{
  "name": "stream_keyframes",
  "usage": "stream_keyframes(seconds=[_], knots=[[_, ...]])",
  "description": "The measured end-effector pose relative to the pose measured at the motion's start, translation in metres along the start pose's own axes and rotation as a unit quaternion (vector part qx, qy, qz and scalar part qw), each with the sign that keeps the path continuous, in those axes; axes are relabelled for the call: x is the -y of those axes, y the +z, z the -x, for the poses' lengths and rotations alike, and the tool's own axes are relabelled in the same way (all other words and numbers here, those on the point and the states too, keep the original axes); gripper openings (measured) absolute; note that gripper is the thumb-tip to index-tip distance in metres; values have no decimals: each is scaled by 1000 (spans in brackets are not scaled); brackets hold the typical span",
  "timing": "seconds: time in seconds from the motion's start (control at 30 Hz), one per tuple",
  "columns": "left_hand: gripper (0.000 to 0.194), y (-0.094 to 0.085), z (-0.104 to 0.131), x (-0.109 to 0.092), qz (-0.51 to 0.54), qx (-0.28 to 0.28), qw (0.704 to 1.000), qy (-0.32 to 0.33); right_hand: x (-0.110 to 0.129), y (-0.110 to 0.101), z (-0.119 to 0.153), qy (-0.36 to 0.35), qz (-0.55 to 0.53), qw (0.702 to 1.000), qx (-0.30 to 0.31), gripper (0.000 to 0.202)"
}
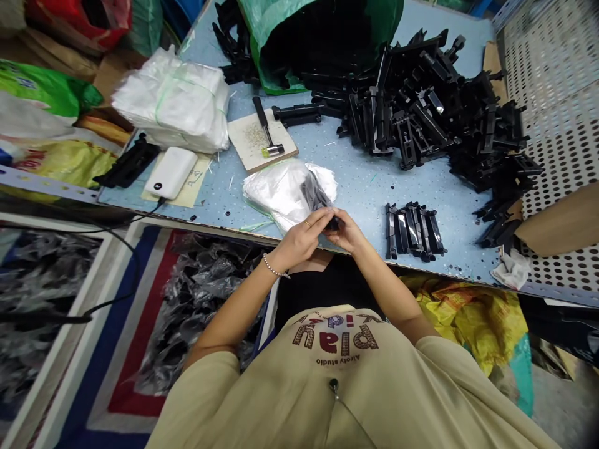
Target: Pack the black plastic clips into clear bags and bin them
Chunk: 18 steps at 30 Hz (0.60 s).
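Both hands meet at the table's front edge. My left hand has its fingers pressed together on a clear plastic bag with dark parts inside. Close beside it, my right hand is closed round the near end of the same bag, thumb and fingers curled. The bag lies partly over a stack of white plastic bags. To the right of my hands, several black plastic parts lie side by side in a row.
A large heap of black parts spills from a green sack at the back. A hammer rests on a white board. Tied bags and a white power bank are at left; a bin of bagged parts stands below.
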<state>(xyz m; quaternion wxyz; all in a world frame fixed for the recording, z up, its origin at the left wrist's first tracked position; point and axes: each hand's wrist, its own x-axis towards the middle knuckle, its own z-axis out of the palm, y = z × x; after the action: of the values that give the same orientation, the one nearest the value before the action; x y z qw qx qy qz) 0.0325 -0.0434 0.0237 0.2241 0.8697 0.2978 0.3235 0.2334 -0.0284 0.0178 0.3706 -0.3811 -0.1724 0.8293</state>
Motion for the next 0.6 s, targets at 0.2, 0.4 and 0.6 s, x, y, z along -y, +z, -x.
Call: stream_keyframes(seconds=[0.2,0.4,0.6], knots=[[87,14,3,-16,31,3,1000,6,-2,-1,29,-199,245,933,-175,50],[76,31,-12,-26,35,-7,999,2,-24,4,43,-279,245,907,-198,45],[28,-37,20,-53,64,-146,959,-234,-9,-20,85,-259,402,873,-94,48]])
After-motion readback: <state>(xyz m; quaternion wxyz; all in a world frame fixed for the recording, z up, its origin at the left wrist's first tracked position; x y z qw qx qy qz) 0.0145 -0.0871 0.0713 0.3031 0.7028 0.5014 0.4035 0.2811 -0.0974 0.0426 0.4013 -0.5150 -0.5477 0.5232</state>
